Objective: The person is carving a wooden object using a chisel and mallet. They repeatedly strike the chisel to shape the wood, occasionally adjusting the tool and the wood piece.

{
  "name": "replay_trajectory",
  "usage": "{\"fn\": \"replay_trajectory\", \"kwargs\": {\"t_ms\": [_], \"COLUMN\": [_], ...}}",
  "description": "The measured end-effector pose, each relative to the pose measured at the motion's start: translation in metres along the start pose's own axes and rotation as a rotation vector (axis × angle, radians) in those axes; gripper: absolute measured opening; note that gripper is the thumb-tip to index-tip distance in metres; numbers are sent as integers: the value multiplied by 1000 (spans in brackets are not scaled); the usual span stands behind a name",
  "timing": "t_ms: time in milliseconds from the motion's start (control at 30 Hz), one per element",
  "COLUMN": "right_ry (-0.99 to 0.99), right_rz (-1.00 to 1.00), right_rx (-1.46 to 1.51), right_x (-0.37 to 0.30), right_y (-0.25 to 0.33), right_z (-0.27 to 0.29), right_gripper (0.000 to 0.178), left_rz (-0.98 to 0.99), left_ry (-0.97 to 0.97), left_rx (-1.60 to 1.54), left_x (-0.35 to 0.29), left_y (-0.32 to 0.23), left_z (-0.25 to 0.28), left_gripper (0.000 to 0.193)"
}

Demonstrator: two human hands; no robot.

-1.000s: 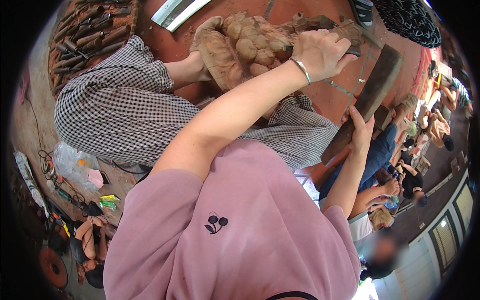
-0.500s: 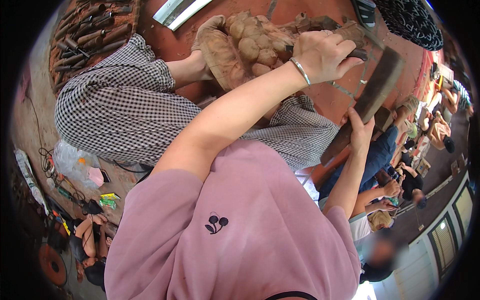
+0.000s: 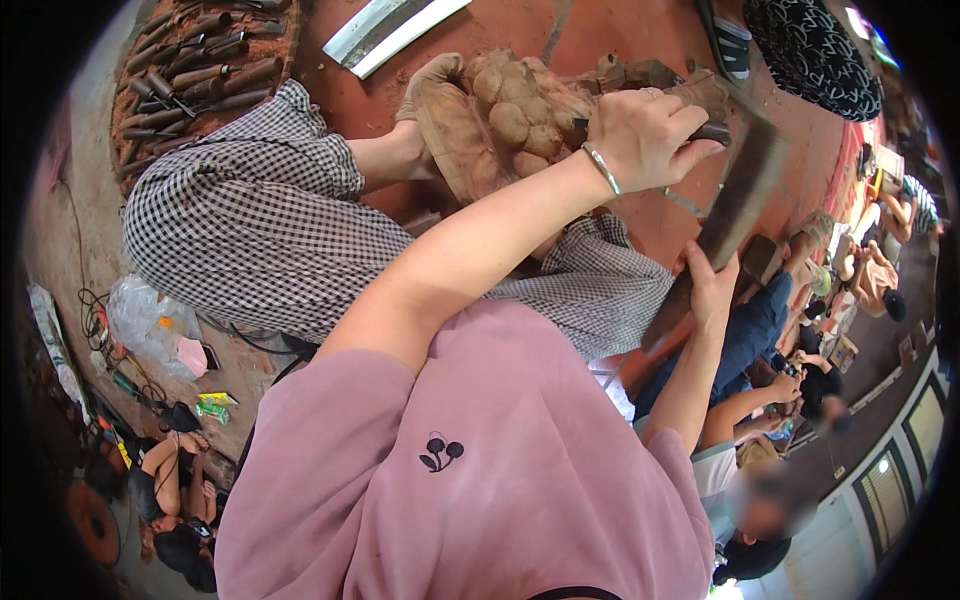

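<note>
My left hand [image 3: 645, 140], with a silver bangle at the wrist, is closed around a chisel [image 3: 712, 132]. Its dark handle end sticks out to the right, and its tip points left at a brown wood carving [image 3: 525, 115] with rounded, fruit-like lumps. Whether the tip touches the wood is hard to tell. My right hand [image 3: 708, 282] grips a long wooden mallet [image 3: 745, 185] low down. The mallet's upper part is blurred and stands just right of the chisel's handle end, apparently a little apart from it.
Many chisels [image 3: 200, 85] lie in a tray at the upper left. A pale metal-like strip [image 3: 395, 30] rests on the red tile floor. Checkered trousers [image 3: 260, 230] cover my bent legs around the carving. A plastic bag [image 3: 150, 325] lies left. Other people sit close on the right.
The mallet has swung left toward the chisel's handle end. My left hand keeps its grip on the chisel beside the carving. The whole view has shifted slightly.
</note>
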State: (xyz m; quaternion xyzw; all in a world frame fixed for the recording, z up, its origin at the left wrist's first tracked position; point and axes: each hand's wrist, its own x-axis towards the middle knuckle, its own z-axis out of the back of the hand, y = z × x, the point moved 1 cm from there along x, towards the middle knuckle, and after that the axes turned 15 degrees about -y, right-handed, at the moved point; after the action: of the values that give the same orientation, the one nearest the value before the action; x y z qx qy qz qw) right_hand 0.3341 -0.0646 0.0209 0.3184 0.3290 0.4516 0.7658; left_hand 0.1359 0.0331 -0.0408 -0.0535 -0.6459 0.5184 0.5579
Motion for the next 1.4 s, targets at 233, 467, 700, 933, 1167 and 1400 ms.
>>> {"fn": "replay_trajectory", "kwargs": {"t_ms": [233,467,700,933,1167,1400], "right_ry": [61,-33,-100,-91,-78,-63], "right_rz": [10,-489,-843,-867,-947,-937], "right_rx": [65,627,695,814,711,698], "right_x": [3,-3,-7,-11,-1,2], "right_y": [-13,-94,-157,-178,-184,-189], "right_z": [2,-33,-74,-77,-77,-78], "right_gripper": [37,32,28,31,30,30], "left_rz": [34,-18,271,617,1065,1019], "left_ry": [82,520,450,19,-155,-7], "left_rx": [-54,-274,196,990,1083,1165], "left_x": [6,7,170,207,146,152], "left_y": [-23,-76,149,329,366,355], "left_z": [14,51,141,411,487,472], "left_gripper": [27,29,40,72,82,77]}}
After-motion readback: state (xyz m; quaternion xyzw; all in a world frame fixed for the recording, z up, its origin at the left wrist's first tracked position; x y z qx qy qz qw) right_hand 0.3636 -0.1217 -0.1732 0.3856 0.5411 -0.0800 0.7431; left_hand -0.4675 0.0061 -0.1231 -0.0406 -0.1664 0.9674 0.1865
